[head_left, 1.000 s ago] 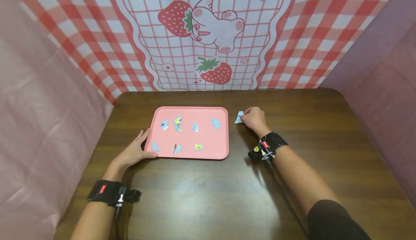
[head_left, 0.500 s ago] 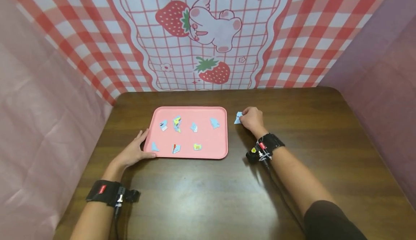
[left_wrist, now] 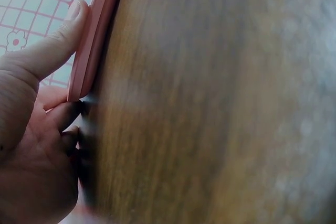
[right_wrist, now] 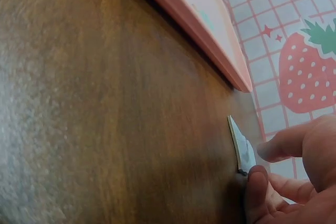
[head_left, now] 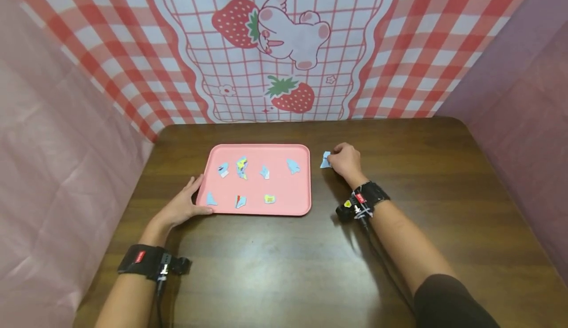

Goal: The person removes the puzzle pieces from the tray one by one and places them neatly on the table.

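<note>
My left hand (head_left: 181, 206) holds the near left corner of a pink tray (head_left: 284, 190), thumb along the front rim and fingers along the left side. In the left wrist view its thumb lies against the tray's rim (left_wrist: 93, 51), with the other fingers bent near the corner. Right of the tray, a light-blue irregular puzzle piece (head_left: 325, 160) is close over the table. My right hand (head_left: 347, 161) pinches its right edge. The right wrist view shows the piece's thin edge (right_wrist: 239, 145) beside the thumb and index fingertip.
Inside the tray lie several similar pieces, among them a yellow-and-blue one (head_left: 241, 167), a red-marked one (head_left: 240, 201) and a yellow one (head_left: 269, 199). A brown wooden table (head_left: 257, 269) holds everything. Behind it hangs a strawberry-print cloth (head_left: 293, 52). Cables trail from both wrist cameras.
The head view shifts slightly. Both hands, the tray and the pieces otherwise stay almost where they were, with the blue piece still at my right fingertips.
</note>
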Tool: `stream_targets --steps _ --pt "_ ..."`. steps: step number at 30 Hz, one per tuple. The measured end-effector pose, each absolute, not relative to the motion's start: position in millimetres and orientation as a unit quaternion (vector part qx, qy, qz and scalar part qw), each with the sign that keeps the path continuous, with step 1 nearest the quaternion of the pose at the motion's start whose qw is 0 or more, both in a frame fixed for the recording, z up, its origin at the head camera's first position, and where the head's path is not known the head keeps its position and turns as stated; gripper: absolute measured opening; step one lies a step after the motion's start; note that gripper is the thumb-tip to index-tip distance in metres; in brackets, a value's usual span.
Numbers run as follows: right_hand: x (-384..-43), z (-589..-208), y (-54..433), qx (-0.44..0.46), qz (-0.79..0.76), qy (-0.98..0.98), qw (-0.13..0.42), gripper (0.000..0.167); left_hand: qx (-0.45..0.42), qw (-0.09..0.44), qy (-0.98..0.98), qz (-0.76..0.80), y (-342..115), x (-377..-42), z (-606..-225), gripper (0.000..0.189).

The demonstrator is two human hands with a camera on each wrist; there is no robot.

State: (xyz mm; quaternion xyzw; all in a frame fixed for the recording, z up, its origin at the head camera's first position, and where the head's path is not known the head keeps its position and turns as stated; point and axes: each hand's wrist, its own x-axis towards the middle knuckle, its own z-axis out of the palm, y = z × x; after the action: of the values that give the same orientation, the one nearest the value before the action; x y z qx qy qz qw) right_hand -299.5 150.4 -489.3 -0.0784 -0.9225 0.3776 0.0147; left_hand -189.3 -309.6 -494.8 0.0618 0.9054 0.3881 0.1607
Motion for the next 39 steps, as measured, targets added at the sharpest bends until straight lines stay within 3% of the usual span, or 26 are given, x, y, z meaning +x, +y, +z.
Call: stream_targets --steps 17,25,35,39 --pt "-296 -484 125 -0.067 0.415 -0.906 0.042 0.018 0.057 0.163 0.906 0.386 -311 -190 -495 0.118" --pt "-295 -479 97 -0.005 0.413 -0.91 0.032 0.014 0.059 0.159 0.908 0.383 -311 -190 -495 0.118" --pt "-293 -485 70 0.092 0.342 -0.935 0.001 0.024 0.061 0.164 0.905 0.389 -309 -190 -494 0.118" --pt "-294 -485 65 0.126 0.285 -0.95 0.005 0.017 0.059 0.165 0.904 0.391 -309 -191 -493 0.117"
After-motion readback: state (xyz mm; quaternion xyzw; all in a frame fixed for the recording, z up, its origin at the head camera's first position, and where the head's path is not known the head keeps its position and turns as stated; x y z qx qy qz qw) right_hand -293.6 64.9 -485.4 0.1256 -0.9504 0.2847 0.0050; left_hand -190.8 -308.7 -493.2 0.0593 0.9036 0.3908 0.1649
